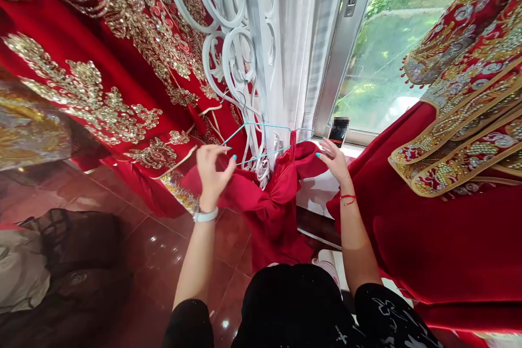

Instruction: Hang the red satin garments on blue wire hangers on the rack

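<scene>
A red dress (281,185) with a gathered, bow-like front hangs from a thin light-blue wire hanger (267,125) in front of me. One strap (292,144) loops over the hanger's right part. My left hand (214,174) is curled around the hanger's left corner, thumb and fingers bent, with red fabric just beneath. On the other side my right hand (335,160) has its thumb and fingers closed at the dress's right top edge, close to the hanger's right end. What lies inside each grip is partly hidden.
A white scrollwork metal rack (240,60) stands behind the hanger. Embellished red garments hang at left (101,98) and right (457,136). A phone (338,131) stands by the window (391,65). Dark bags (77,250) lie on the tiled floor (155,261).
</scene>
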{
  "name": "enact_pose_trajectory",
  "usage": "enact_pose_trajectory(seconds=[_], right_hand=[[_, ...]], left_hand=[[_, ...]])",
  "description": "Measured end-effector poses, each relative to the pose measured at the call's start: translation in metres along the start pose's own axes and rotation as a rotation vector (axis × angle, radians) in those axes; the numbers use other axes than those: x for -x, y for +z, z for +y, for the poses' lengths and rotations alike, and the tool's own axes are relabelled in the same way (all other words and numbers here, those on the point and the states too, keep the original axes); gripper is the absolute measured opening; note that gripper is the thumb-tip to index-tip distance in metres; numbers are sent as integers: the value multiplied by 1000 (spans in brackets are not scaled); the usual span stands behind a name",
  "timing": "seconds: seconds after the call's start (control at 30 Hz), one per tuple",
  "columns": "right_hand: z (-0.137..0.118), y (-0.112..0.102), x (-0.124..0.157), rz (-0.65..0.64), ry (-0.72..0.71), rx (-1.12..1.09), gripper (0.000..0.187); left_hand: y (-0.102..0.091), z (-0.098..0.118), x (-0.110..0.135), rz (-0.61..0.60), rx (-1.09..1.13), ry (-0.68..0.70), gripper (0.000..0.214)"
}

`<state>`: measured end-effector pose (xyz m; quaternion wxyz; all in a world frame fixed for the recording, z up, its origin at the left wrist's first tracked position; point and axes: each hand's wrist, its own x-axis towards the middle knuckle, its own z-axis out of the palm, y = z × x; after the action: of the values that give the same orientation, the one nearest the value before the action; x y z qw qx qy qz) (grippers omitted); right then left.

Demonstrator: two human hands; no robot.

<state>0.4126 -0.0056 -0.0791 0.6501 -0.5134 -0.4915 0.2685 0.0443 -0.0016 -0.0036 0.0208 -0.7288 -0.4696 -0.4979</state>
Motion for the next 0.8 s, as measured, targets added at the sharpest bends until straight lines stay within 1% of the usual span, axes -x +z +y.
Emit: enact_pose_trajectory(seconds=[0.03,0.07,0.1,0.13,0.2,0.23,0.3,0.33,0.4,0.5,0.6,0.7,0.8], right_hand=[[7,-5,-2,-52,33,-5,45],[12,-7,-4,-75,53,-6,40],[15,-6,-4,-69,62,0,35],[17,-3,-3,-44,64,7,32],[18,2,-1,24,57,11,30],[17,4,1,51,54,5,30],[16,6,5,80,50,-11,31],[15,6,8,88,51,-18,31],[16,5,12,126,53,-17,33],[18,3,14,270,35,-3,38],[13,3,5,402,-15,-20,36],[0,5,-11,426,-71,-33,31],[-22,12,-23,374,-137,3,27]], left_hand=[[14,10,0,-75,7,45,19],[29,20,-2,-192,32,92,20],[47,29,-5,-302,68,126,23],[64,38,-8,-374,109,131,30],[97,50,-17,-501,211,83,46],[111,55,-21,-566,252,44,49],[130,62,-29,-639,278,-55,45],[135,64,-31,-652,271,-102,41],[139,67,-33,-645,254,-172,32],[136,70,-30,-633,260,-205,25],[132,70,-26,-628,270,-215,20],[131,70,-22,-641,304,-224,20],[132,71,-20,-645,320,-229,19]])
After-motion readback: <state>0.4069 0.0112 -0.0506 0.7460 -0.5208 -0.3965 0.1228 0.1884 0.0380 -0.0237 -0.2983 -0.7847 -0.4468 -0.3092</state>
